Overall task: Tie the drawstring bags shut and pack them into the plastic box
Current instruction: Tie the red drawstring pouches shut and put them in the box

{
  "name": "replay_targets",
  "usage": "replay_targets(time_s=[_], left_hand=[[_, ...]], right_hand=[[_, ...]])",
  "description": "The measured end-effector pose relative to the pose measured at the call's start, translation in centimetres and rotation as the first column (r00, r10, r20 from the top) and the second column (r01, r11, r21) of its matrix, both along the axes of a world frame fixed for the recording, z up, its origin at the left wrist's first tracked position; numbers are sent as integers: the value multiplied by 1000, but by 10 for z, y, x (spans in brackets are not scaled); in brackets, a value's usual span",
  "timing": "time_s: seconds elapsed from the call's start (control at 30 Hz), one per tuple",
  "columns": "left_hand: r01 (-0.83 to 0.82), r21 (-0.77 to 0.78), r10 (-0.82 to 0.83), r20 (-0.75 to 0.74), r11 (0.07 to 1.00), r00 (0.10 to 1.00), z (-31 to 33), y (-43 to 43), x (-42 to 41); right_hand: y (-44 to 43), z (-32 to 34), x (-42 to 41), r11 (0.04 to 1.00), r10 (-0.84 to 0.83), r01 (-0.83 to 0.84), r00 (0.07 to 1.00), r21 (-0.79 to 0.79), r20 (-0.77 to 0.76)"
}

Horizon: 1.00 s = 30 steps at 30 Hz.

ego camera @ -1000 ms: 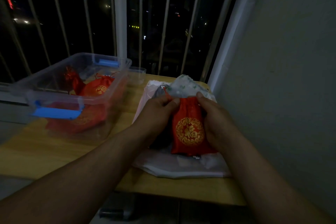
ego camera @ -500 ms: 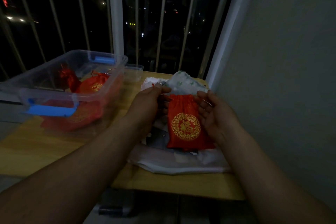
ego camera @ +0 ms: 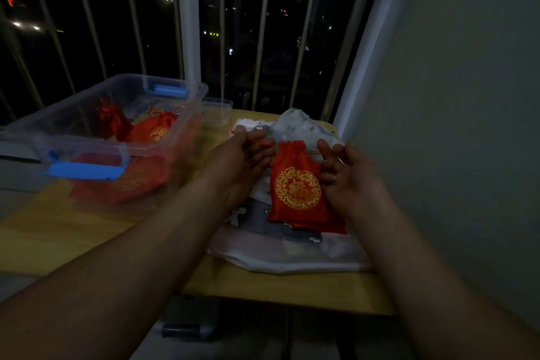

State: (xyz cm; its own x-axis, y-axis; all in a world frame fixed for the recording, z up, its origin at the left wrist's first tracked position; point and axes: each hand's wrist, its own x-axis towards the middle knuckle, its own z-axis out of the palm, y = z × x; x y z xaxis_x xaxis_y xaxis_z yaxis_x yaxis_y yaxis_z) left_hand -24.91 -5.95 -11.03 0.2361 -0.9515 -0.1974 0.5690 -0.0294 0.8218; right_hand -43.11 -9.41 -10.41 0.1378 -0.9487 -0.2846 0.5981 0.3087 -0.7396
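— What's between the hands?
— One red bag, satin-shiny and pouch-shaped, with a round gold emblem on its face and its mouth gathered into pleats. It lies on a heap of soft cloth at the right end of the wooden table, near the wall.
— And the grip?
— The left hand has the thin red cord pinched in its fingers. The right hand is half curled, palm up, with the cord running to its forefinger. Whether it grasps the cord I cannot tell; it's too dim.
— Other bags?
— A second red edge pokes out from under the first. In the clear, hard box on the left, two more bags sit on top. More red below them blurs through its side, uncountable.
— Anything else?
— Two blue latches, and one small clear tub behind the box.
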Motion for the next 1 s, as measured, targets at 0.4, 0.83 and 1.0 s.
replay_targets(time_s=[0.4,0.83,1.0], left_hand=[[-41,-19,34,-283,999,959,3,0,2],[258,-231,105,899,938,425,15,14,-4],[325,-150,84,975,934,207,8,13,-18]], right_hand=[[2,0,2,999,50,-50,998,1,37],[2,18,5,898,-59,-200,828,-392,-558],[20,39,13,756,-188,-375,661,-537,-726]])
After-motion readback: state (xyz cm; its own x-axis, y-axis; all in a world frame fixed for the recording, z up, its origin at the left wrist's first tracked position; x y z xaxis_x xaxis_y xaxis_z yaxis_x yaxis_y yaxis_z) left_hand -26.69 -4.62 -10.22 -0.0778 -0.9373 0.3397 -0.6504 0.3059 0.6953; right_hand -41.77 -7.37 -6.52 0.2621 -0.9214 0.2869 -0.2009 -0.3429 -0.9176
